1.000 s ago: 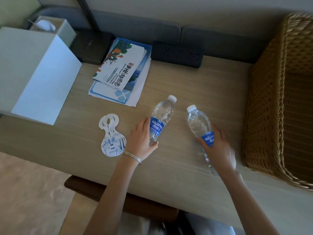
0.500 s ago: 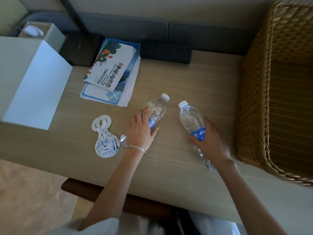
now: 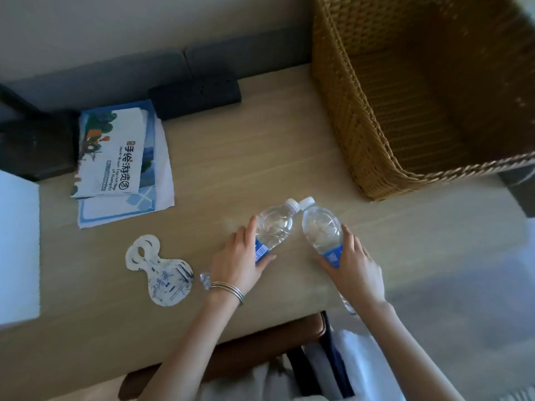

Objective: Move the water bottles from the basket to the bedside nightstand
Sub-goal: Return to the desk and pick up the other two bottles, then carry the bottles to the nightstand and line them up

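Two clear water bottles with blue labels and white caps are on the light wooden tabletop (image 3: pixel 237 169), their caps almost touching. My left hand (image 3: pixel 240 261) grips the left bottle (image 3: pixel 275 227) around its label. My right hand (image 3: pixel 356 267) grips the right bottle (image 3: pixel 320 230) around its label too. The lower parts of both bottles are hidden under my hands. The wicker basket (image 3: pixel 347 117) stands at the back right with nothing visible inside it.
Brochures (image 3: pixel 115 157) lie at the back left beside a black socket block (image 3: pixel 197 94). A white paper tag (image 3: pixel 159 270) lies left of my left hand. A white box (image 3: pixel 17 250) sits at the left edge. A brown chair (image 3: pixel 260 348) is below the table's front edge.
Both hands have brought the bottles closer together, so the caps now nearly meet. The camera has swung, and the basket appears further back and higher in view.
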`<state>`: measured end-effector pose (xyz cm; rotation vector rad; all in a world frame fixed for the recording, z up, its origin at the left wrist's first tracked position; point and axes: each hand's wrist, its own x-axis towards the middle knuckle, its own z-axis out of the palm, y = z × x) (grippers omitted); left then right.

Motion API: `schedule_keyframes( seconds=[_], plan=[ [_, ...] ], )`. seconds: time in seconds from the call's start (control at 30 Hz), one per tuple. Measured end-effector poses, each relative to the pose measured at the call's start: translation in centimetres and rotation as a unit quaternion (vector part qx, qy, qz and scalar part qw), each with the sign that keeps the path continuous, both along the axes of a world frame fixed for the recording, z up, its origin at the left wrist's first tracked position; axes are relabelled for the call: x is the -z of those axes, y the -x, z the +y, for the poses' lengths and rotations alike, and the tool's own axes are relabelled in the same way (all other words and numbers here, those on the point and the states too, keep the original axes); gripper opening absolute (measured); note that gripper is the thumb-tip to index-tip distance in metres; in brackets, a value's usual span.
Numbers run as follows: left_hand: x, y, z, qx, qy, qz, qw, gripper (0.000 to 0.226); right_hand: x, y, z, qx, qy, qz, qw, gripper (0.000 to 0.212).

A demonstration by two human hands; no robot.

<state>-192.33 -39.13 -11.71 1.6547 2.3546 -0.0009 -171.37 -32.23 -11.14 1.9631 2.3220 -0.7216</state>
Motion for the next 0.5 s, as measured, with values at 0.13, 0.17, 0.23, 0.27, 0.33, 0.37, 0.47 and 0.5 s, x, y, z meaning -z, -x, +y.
schedule_keyframes(
  seconds=[0.13, 0.17, 0.23, 0.27, 0.33, 0.37, 0.47, 0.5],
  plan=[
    [-0.4, -0.5, 0.1, 0.064, 0.004, -0.003, 0.998, 0.085, 0.1, -2.1, -3.5, 0.099, -0.004, 0.032, 0.995, 0.069],
    [-0.5, -0.7, 0.3, 0.088, 0.002, 0.001, 0.996, 0.083, -0.1, -2.7, -4.4, 0.128, -0.003, 0.041, 0.991, 0.067],
    [-0.6, -1.6, 0.4, 0.135, -0.006, -0.016, 0.991, 0.08, -0.7, -4.1, -6.4, 0.178, -0.009, 0.065, 0.982, 0.064],
    [-0.7, -2.4, 0.4, 0.156, -0.009, -0.031, 0.987, 0.079, -1.2, -4.9, -7.5, 0.203, -0.018, 0.081, 0.976, 0.063],
    [-1.0, -4.5, 0.3, 0.182, -0.011, -0.074, 0.98, 0.077, -2.1, -6.7, -9.5, 0.259, -0.036, 0.118, 0.958, 0.056],
    [-1.3, -5.8, 0.3, 0.191, -0.011, -0.094, 0.977, 0.077, -2.6, -7.6, -10.4, 0.286, -0.043, 0.131, 0.948, 0.053],
    [-2.2, -10.7, 0.2, 0.244, -0.037, -0.114, 0.962, 0.078, -3.3, -11.1, -12.8, 0.361, -0.058, 0.145, 0.919, 0.059],
    [-2.6, -12.5, 0.3, 0.264, -0.046, -0.121, 0.956, 0.078, -3.4, -12.4, -13.6, 0.383, -0.063, 0.143, 0.91, 0.063]
  ],
)
